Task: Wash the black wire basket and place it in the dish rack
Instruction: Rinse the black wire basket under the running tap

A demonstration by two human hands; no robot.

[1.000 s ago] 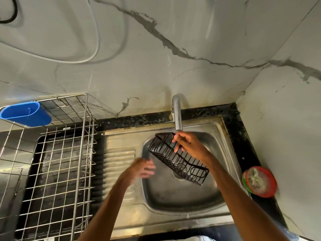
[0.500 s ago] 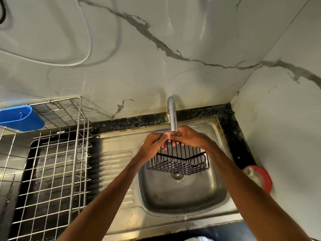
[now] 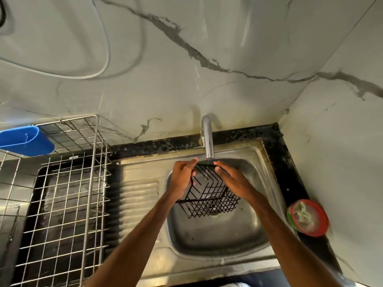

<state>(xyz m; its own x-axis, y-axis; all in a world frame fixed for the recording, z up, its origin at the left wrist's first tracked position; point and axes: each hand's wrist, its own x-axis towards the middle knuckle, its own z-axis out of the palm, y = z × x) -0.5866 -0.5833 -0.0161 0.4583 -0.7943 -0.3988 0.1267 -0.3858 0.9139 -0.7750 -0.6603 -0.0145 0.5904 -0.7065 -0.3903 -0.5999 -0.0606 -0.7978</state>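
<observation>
Rinsing the black wire basket (image 3: 209, 200) under the running tap (image 3: 207, 139), over the sink (image 3: 217, 243).

The dish rack (image 3: 68, 183) stands at far left, well apart from the basket. The left hand (image 3: 182, 180) grips the basket's left rim, fingers curled round the wire. The basket hangs tilted between the hands, above the basin, with a thin stream falling through it. The right hand (image 3: 233, 181) lies on the right rim with fingers fairly straight, not plainly wrapped. By its build, the basket should be light and stiff, and its open mesh sheds water. Wet coated wire is likely slippery and thin to pinch. The rim wires at either end look the surest hold, with fingers hooked through the mesh for the carry to the rack.
</observation>
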